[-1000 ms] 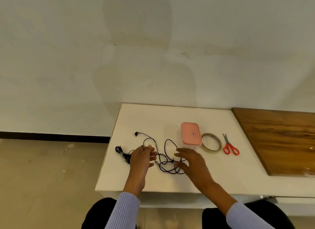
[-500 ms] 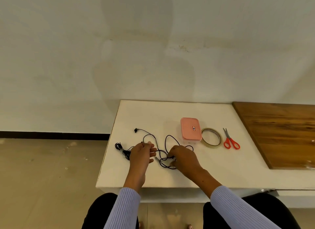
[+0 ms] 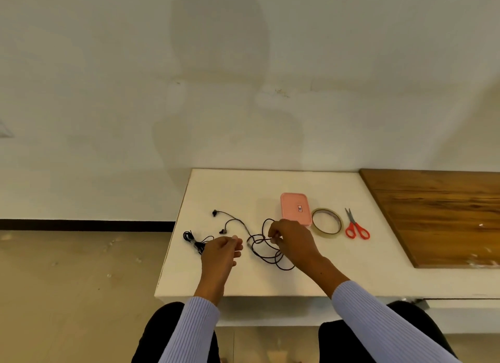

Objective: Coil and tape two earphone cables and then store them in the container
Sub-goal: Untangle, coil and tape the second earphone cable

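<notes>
On the white tabletop [image 3: 338, 276], the left hand [image 3: 220, 250] has its fingers curled near the loose earphone cable [image 3: 266, 250]; whether it holds anything, I cannot tell. The right hand [image 3: 290, 238] pinches that cable's loops. A bundled second cable [image 3: 194, 241] lies left. Farther back sits the pink container [image 3: 295, 208], with tape roll [image 3: 326, 223] and red scissors [image 3: 355, 226] beside it.

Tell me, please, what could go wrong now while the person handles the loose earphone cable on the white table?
1. The right hand pinches the loose cable, whose loops cross each other; pulling may tighten a knot.
2. The second cable bundle lies near the table edge, beside the left hand; a nudge may push it off.
</notes>
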